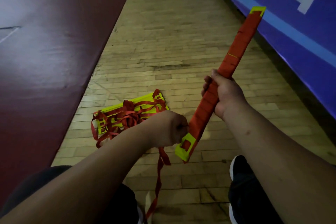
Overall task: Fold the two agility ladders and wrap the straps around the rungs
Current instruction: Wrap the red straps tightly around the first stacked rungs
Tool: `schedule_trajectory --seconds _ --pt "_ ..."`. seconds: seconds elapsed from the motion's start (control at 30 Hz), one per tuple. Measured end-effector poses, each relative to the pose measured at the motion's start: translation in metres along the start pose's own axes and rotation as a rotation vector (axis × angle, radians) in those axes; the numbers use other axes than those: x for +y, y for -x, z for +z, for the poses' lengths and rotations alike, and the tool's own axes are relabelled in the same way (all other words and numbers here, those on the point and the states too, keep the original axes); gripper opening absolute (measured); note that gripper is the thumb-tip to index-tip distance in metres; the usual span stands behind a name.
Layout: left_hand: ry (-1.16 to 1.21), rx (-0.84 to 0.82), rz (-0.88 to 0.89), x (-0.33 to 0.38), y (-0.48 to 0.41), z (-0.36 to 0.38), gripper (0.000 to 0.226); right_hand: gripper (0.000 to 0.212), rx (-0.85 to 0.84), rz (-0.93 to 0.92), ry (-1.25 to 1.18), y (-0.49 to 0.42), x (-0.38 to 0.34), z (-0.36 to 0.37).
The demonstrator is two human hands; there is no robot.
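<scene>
Now we hold one agility ladder (236, 49) as a tight bundle, its yellow rungs wound in red strap, slanting from a near end at 7 o'clock up to a far end at 1 o'clock. Our right hand (225, 94) is closed round the bundle's middle, fingers curled over it. Our left hand (169, 129) is a fist against the bundle's lower end, gripping the loose strap tail (160, 169), which hangs toward 6 o'clock over the wooden floor (172, 42). The second agility ladder (131, 112) lies on the floor at 10 o'clock of the left hand, rungs stacked, red straps tangled loose over them. A maroon mat (45, 51) fills 9 o'clock; a blue banner (300, 23) with white lettering runs along 2 o'clock.
</scene>
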State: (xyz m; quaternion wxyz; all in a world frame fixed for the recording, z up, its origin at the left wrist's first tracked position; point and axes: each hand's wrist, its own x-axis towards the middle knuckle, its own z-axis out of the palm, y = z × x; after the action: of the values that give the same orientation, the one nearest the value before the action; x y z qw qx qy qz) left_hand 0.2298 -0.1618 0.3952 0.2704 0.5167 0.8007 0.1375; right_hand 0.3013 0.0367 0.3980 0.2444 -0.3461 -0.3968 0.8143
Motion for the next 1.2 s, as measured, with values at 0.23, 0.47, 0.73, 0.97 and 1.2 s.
schedule_trajectory --seconds 0.23,0.47,0.73,0.97,1.2 --pt "-0.271 0.089 -0.06 0.012 -0.002 0.014 0.069 0.021 0.026 0.003 -0.04 -0.005 -0.002 -0.002" --pt "0.034 0.092 -0.021 0.009 0.003 0.001 0.045 0.024 -0.1 0.056 -0.23 0.002 -0.007 0.001" --pt "0.746 -0.058 0.125 0.026 0.022 -0.019 0.025 0.06 -0.484 0.085 -0.53 0.021 -0.022 -0.01" --pt "0.839 -0.186 0.239 0.023 0.026 -0.025 0.044 0.045 -0.708 0.127 -0.615 0.022 -0.024 -0.009" --pt "0.641 -0.278 0.19 0.008 0.017 -0.022 0.051 0.029 -0.422 0.1 -0.455 0.02 -0.019 -0.003"
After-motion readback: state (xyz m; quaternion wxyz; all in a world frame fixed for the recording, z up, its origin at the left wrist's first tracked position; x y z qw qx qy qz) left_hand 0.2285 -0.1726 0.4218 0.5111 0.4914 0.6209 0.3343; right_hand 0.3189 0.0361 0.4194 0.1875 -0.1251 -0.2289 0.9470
